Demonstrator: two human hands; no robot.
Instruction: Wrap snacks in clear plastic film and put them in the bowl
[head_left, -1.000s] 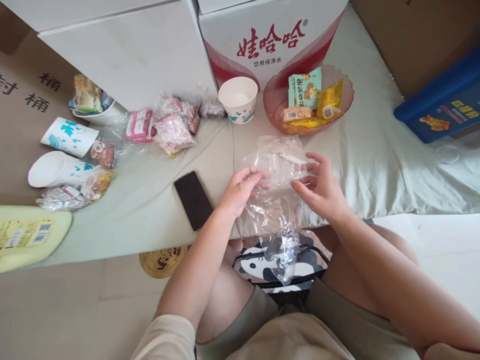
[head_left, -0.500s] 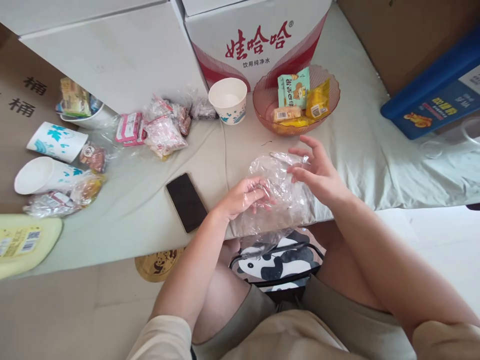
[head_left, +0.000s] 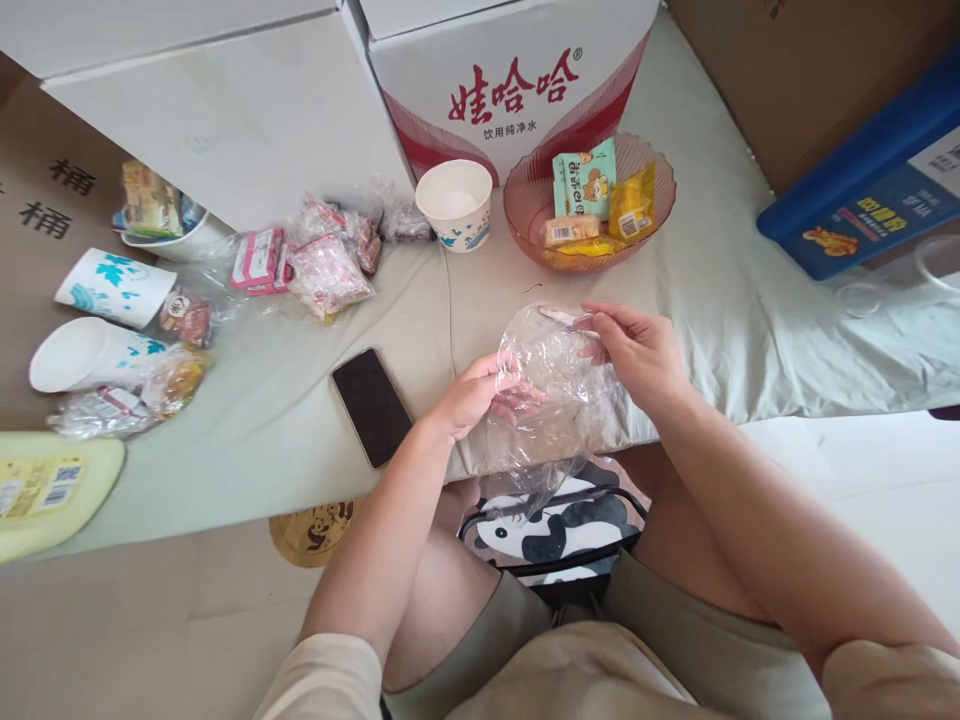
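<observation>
A clear, crinkled plastic bag [head_left: 551,370] lies over the front edge of the covered bench, its lower end hanging past the edge. My left hand [head_left: 480,392] grips its left side, the fingers showing through the film. On the bag's upper right, my right hand [head_left: 637,355] pinches a whitish, bunched strip between thumb and fingers. A black phone [head_left: 373,405] lies left of my left hand. Beyond the bag, a pink ribbed bowl [head_left: 525,205] holds several wrapped snacks, and a white paper cup [head_left: 454,205] stands upright beside it.
Wrapped snacks [head_left: 330,265] are piled at the left, near two paper cups lying on their sides [head_left: 116,288]. White cartons [head_left: 517,100] stand along the back. A blue package [head_left: 870,190] is at the right, and a pale yellow container [head_left: 56,490] at the lower left.
My right hand, which was spread beside the bag, has closed on the whitish strip at its upper right. My left hand has shifted slightly, still at the bag's left side.
</observation>
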